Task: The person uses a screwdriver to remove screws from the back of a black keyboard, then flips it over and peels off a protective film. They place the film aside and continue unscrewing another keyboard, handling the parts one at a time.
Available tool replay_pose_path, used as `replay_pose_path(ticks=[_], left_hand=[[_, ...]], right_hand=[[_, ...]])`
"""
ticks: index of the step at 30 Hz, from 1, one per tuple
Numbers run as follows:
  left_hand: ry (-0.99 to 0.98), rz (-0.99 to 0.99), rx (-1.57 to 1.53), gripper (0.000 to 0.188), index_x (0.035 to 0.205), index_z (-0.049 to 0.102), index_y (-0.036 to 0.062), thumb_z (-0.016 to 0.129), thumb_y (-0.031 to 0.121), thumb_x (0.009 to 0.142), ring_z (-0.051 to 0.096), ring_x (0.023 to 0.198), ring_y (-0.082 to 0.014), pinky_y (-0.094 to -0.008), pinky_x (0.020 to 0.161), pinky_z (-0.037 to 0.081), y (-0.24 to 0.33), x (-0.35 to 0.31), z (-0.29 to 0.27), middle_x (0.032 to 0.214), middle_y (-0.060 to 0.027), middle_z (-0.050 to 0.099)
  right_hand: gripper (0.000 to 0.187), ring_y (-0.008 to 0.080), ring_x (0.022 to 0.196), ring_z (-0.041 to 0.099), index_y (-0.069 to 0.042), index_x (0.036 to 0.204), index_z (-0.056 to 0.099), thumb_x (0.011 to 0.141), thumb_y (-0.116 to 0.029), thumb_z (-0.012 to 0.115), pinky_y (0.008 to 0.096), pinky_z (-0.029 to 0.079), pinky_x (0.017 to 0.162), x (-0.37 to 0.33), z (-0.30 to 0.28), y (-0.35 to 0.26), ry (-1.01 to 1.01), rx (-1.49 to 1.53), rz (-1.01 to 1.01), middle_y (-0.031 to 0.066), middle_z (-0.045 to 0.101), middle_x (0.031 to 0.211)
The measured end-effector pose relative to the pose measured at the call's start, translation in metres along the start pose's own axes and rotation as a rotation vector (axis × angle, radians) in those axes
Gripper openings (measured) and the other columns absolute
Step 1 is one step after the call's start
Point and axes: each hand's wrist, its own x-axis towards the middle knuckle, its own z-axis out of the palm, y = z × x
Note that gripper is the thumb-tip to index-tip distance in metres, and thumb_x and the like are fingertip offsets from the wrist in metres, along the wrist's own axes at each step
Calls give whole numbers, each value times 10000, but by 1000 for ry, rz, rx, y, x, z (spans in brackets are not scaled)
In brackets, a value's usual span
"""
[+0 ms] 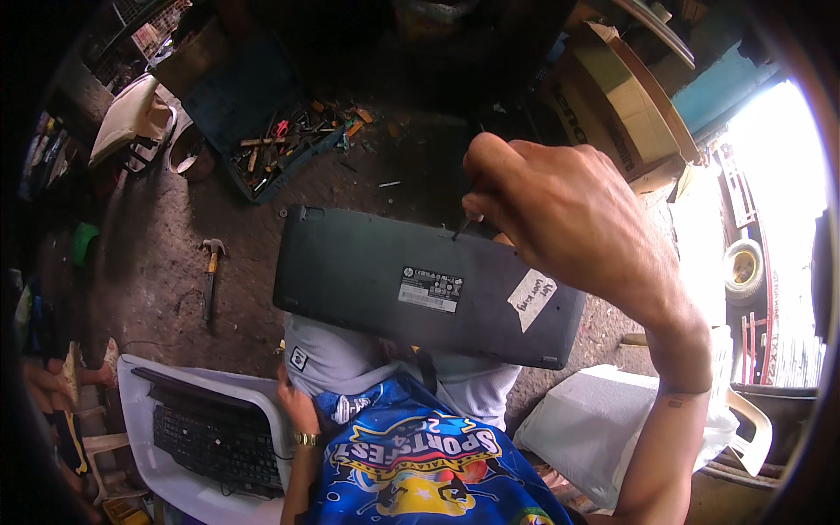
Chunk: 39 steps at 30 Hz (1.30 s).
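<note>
A black computer keyboard (359,267) lies face down across my lap, tilted lower toward the right. Its underside carries a printed label and a strip of masking tape (532,299) with handwriting. Above its far edge, my right hand (569,197) is closed around a thin screwdriver (461,227), whose handle is mostly hidden by the fingers. The tip meets the keyboard near the middle of that edge. My left hand (297,404), with a gold watch at the wrist, is down beside my left thigh, off the keyboard; its fingers are largely hidden.
On the floor to the left is a hammer (210,276). An open toolbox (262,188) full of tools stands farther off, with scattered bits nearby. A white bin (140,398) at the lower left holds keyboards. Cardboard boxes (612,114) and a white sack (577,420) are on the right.
</note>
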Motion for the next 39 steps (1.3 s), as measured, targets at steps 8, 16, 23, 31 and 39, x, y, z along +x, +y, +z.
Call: replay_pose_path(ticks=[8, 16, 23, 31, 39], left_hand=[[-32, 9, -5, 389, 1320, 653, -94, 608, 152, 1022, 652, 1256, -359, -417, 1094, 456, -7, 15, 4, 1353, -218, 687], [-30, 112, -2, 470, 1434, 591, -75, 636, 124, 1010, 583, 1379, -348, -410, 1168, 409, 28, 0, -8, 1472, -218, 624], [9, 108, 15, 702, 1489, 514, -104, 747, 226, 916, 509, 1462, -391, -427, 1192, 392, 15, -52, -30, 1593, -258, 507], [-102, 108, 194, 532, 1330, 614, -71, 780, 190, 898, 581, 1392, -366, -454, 1148, 454, 1, -108, -107, 1516, -283, 571], [175, -450, -971, 633, 1281, 607, 53, 503, 636, 1057, 711, 860, -211, -406, 694, 590, 162, -3, -122, 1037, -84, 703]], right_hand=[[263, 368, 650, 690, -56, 980, 553, 1013, -276, 693, 489, 519, 615, 1, -5, -11, -163, -180, 13, 122, 657, 660], [145, 391, 760, 715, -125, 1094, 605, 1010, -224, 668, 490, 542, 630, 15, -6, -4, -250, -52, -120, 155, 680, 968], [259, 343, 701, 694, -99, 1125, 555, 983, -244, 714, 475, 532, 582, 10, -9, -14, -251, -7, -129, 115, 623, 902], [176, 363, 678, 681, -91, 1070, 553, 1015, -210, 670, 474, 525, 577, 12, -3, -8, -194, 22, -98, 109, 645, 782], [195, 380, 695, 687, -78, 1073, 569, 995, -200, 700, 464, 534, 598, 7, 6, 10, 30, 115, -113, 148, 672, 783]])
